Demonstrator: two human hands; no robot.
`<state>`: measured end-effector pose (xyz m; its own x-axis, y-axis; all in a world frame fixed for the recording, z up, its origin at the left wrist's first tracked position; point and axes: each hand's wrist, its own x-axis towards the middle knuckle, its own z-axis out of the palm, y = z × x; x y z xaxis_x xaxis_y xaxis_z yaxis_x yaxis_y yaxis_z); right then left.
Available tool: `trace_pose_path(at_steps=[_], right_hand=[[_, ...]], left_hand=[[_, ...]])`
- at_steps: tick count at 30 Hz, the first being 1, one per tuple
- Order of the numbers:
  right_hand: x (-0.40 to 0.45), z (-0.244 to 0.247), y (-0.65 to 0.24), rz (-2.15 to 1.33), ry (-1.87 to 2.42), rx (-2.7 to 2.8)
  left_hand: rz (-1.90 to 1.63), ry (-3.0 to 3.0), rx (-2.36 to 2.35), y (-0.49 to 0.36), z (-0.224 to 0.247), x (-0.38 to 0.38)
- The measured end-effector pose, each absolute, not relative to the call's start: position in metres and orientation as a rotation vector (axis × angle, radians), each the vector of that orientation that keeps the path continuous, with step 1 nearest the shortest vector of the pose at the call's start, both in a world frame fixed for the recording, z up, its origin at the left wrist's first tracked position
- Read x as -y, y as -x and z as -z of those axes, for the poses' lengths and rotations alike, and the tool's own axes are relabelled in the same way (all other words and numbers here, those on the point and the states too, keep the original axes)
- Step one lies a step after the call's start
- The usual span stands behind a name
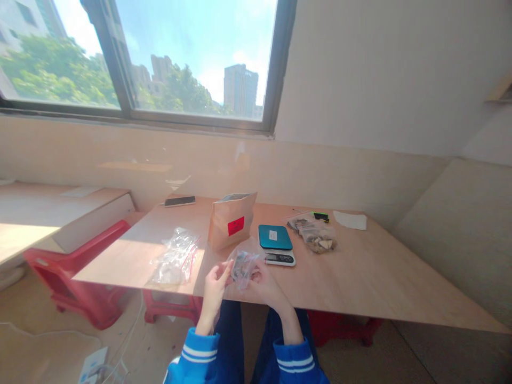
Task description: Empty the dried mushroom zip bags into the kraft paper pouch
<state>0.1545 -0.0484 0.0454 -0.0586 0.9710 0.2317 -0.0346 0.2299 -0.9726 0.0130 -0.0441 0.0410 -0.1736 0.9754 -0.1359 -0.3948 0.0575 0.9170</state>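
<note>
The left hand (218, 277) and the right hand (262, 277) both pinch a small clear bag (244, 269) with dark contents, held at the counter's (344, 282) near edge, in front and a little left of the scale (276, 240). Relative to that scale, a brown paper pouch (232, 224) with a red label stands just left, and crumpled empty bags (176, 258) lie farther left. Filled bags (314, 233) lie just right of it, with a white sheet (350, 220) beyond them.

On the bench (376, 277), the pouch (231, 221) stands between the empty bags (176, 257) and the scale (276, 244); filled bags (316, 234) lie right.
</note>
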Motion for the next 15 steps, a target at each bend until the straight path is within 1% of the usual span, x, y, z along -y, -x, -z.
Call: trace_pose_path(at_steps=[3, 10, 15], right_hand=[[0.045, -0.047, -0.156, -1.201, 0.959, 1.333], [0.033, -0.038, -0.157, -0.95, 1.006, 1.179], [0.031, -0.035, -0.158, -0.963, 1.031, 1.108]], left_hand=[[-1.437, -0.681, -1.04, -0.015, -0.044, 0.046], [-1.495, -0.499, -1.009, -0.016, -0.043, 0.051], [-1.49, -0.357, -0.98, -0.017, -0.041, 0.048]])
